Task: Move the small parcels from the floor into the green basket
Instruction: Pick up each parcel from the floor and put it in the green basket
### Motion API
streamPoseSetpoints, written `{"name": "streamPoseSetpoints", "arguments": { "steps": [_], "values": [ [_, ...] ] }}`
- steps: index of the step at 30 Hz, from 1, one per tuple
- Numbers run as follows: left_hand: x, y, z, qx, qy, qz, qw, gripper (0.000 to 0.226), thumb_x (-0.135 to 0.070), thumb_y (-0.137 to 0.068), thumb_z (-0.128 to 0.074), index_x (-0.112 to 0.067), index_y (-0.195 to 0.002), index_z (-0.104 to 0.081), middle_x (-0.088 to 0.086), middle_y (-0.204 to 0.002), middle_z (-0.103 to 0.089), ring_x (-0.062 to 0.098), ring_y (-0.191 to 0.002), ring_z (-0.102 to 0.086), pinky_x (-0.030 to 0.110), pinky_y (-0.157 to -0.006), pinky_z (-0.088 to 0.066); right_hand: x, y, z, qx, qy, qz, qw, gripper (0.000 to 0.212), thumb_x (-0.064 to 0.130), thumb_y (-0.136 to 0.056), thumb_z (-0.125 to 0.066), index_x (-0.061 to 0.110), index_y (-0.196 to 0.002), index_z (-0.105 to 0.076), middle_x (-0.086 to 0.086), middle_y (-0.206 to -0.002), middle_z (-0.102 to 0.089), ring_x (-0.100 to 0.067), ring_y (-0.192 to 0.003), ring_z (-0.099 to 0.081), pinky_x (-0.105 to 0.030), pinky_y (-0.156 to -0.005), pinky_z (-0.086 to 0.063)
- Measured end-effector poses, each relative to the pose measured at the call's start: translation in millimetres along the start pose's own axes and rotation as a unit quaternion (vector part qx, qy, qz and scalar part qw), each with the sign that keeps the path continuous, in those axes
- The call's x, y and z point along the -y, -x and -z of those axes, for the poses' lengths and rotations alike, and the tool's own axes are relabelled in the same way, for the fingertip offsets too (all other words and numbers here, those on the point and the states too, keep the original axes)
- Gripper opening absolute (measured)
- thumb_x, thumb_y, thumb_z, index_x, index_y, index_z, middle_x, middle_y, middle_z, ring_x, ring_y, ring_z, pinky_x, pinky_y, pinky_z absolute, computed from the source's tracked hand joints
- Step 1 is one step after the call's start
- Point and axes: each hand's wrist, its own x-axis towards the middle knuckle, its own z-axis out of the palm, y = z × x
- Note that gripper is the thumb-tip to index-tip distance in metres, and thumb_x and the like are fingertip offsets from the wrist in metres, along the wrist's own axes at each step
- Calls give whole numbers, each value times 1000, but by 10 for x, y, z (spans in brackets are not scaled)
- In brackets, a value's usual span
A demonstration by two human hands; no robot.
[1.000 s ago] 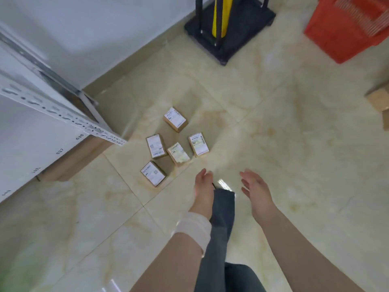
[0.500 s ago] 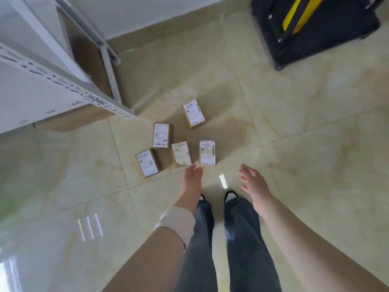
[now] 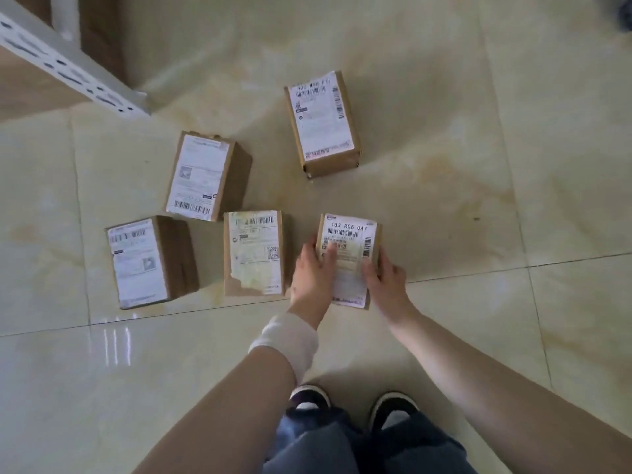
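Note:
Several small brown cardboard parcels with white labels lie on the tiled floor. My left hand (image 3: 313,270) and my right hand (image 3: 384,277) grip the two long sides of the nearest parcel (image 3: 349,248), thumbs on its label. Other parcels lie close by: one (image 3: 254,251) just left of my left hand, one at the far left (image 3: 143,261), one behind these (image 3: 205,174), and one farther back (image 3: 321,121). No green basket is in view.
A white perforated metal shelf rail (image 3: 68,70) juts in at the top left, with brown boxes under it. My two shoes (image 3: 352,405) stand on the floor tiles just below the hands.
The view has dropped much closer to the floor. Both hands have reached forward from mid-air and taken hold of the nearest parcel.

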Motion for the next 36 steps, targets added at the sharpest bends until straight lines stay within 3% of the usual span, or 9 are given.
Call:
{"name": "streamPoseSetpoints", "arguments": {
  "steps": [3,7,11,15,19,23,26,30,36],
  "values": [
    [156,-155,-49,18,37,-15,999,52,-57,-89,-39,-25,-130,-41,2,-118,-64,24,-107,-60,39,-94,-48,-141,-129,-97,-23,2,42,999,86,72,-75,-33,26,-147,-25,-5,-142,-35,-17,-136,-21,-23,-109,-17],
    [203,-131,-58,32,123,-30,991,45,-50,-90,-44,-31,-130,-42,-5,-108,-62,15,-100,-60,31,-87,-51,-399,-322,-125,-28,-9,77,997,80,84,-72,-33,34,-134,-42,-3,-131,-54,-30,-124,-47,-53,-103,-40],
    [33,182,53,57,199,-16,978,43,-45,-94,-39,-30,-134,-39,-6,-110,-59,2,-91,-57,13,-68,-49,-24,43,17,-15,-85,83,993,14,39,-96,-42,34,-104,-52,12,-102,-62,9,-85,-65,-11,-69,-52],
    [-298,867,442,98,271,-6,957,49,-42,-95,-37,-27,-141,-28,2,-123,-57,12,-105,-58,22,-82,-52,519,779,238,21,-95,73,993,23,35,-97,-38,33,-118,-47,11,-108,-62,0,-92,-62,-6,-59,-50],
    [-711,1894,1199,57,336,-10,940,50,-36,-96,-41,-22,-142,-28,9,-131,-55,22,-117,-56,34,-95,-50,1295,1880,287,39,-65,73,994,37,39,-96,-39,24,-129,-47,11,-107,-63,0,-92,-61,-5,-58,-49],
    [-1036,3123,2220,0,414,-9,910,49,-33,-95,-45,-26,-141,-31,-2,-108,-62,13,-98,-61,28,-84,-53,2180,3161,110,75,-58,67,993,43,39,-95,-43,14,-131,-44,4,-105,-65,-8,-94,-65,-13,-62,-54],
    [-1117,3896,2960,-53,453,-10,890,51,-34,-94,-46,-22,-142,-33,6,-118,-62,21,-108,-61,34,-91,-52,2706,4041,-187,108,-47,77,990,36,41,-95,-43,18,-121,-50,4,-100,-68,-8,-88,-67,-21,-67,-54],
    [-890,4619,3822,-113,497,-19,860,52,-38,-94,-45,-24,-142,-33,6,-125,-60,21,-110,-60,39,-96,-50,3130,4926,-800,146,-4,111,983,33,43,-95,-41,22,-114,-57,3,-101,-69,-14,-92,-67,-30,-75,-55],
    [99,5300,4996,-186,584,-1,790,50,-37,-94,-45,-23,-142,-35,-1,-112,-60,10,-91,-60,32,-87,-50,3200,5985,-2185,207,67,115,969,28,45,-94,-42,25,-106,-58,5,-94,-68,-13,-85,-66,-26,-67,-53]
  ]
}}
